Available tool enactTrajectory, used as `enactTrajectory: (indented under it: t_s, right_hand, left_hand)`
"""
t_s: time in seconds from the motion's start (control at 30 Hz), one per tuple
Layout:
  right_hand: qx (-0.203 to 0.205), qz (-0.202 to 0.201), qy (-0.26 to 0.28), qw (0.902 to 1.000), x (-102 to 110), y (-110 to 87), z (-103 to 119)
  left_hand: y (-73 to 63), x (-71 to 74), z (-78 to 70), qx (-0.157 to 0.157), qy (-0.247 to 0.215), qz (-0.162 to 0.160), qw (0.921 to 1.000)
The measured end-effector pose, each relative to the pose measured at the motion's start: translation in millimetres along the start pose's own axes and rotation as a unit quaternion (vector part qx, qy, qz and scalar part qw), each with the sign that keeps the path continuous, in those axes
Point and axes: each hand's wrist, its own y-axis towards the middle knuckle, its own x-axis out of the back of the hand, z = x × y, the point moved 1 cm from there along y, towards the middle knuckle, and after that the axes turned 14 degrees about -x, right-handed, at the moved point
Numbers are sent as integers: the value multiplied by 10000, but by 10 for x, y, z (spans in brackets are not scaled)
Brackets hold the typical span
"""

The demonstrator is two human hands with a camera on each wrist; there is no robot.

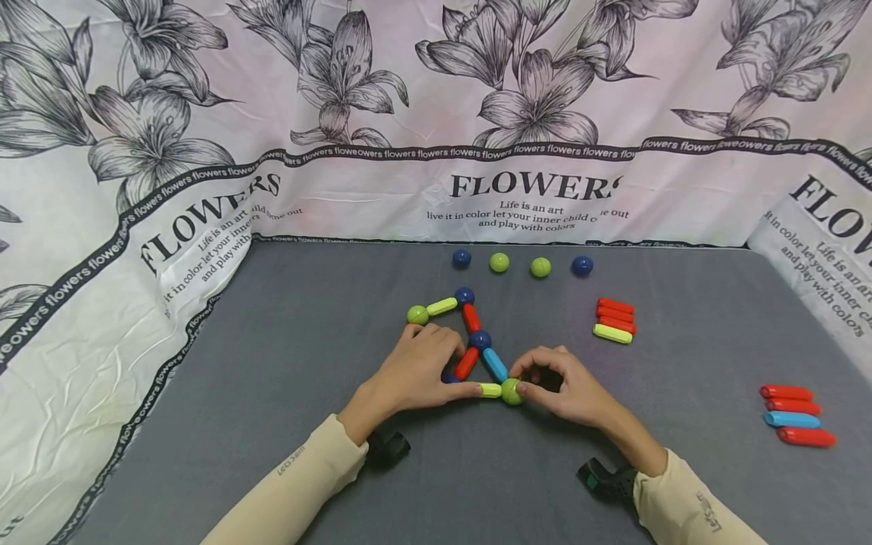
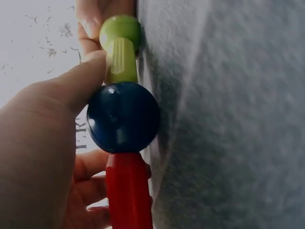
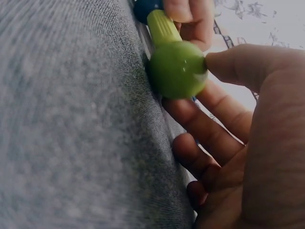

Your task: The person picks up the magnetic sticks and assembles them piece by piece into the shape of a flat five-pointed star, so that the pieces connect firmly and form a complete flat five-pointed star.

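Observation:
A flat shape of coloured rods and balls lies on the table. My left hand (image 1: 417,365) holds its lower left side, the thumb along a yellow-green rod (image 2: 122,59) beside a blue ball (image 2: 124,117). From that ball a red rod (image 2: 128,191) runs off. My right hand (image 1: 568,386) pinches a green ball (image 1: 512,391) at the rod's other end. A light blue rod (image 1: 495,365) links this ball to a blue ball (image 1: 480,340). Further up, a red rod (image 1: 472,318), another blue ball (image 1: 465,296), a yellow-green rod (image 1: 442,306) and a green ball (image 1: 418,315) continue the shape.
Loose blue balls (image 1: 462,259) and green balls (image 1: 499,263) form a row at the table's back. Red rods (image 1: 616,306) and a yellow-green rod (image 1: 612,334) lie right of the shape. More red rods (image 1: 807,437) and a light blue rod (image 1: 792,419) are farther right.

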Motion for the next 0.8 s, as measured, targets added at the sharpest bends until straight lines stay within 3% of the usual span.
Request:
enactTrajectory:
  t_s: [0.3, 0.63, 0.8]
  right_hand:
    - [-20, 243, 145, 9996, -19, 4, -18]
    - [-211, 445, 185, 9986, -68, -16, 52]
    - [15, 602, 278, 9978, -112, -14, 92]
  left_hand:
    - [-6, -14, 5, -116, 223, -268, 9993]
    - [-1, -33, -14, -10, 348, -437, 9984]
    - [-7, -35, -29, 20, 291, -513, 9983]
